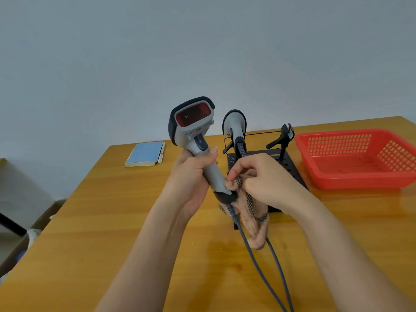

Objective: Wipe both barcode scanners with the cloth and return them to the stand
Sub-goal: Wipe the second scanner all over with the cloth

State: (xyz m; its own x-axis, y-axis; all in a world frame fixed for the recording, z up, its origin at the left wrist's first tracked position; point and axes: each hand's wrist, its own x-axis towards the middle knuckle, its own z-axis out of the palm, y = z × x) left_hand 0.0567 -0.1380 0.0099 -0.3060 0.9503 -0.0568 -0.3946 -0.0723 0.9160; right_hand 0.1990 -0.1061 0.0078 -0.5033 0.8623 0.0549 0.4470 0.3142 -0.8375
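Left hand (193, 176) wraps the grey scanner (195, 140) by its handle, lifted above the table (112, 210), long axis near upright, red window facing the camera. Right hand (265, 176) pinches the cloth (252, 212) against the handle's base. Second scanner (235, 129) sits in the stand (290, 163).

Glossy wood table (112, 221); fuzzy cloth (254, 224); plastic basket (351, 176).

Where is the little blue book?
The blue book lies on the far left of the wooden table, left of the scanner in the left hand.
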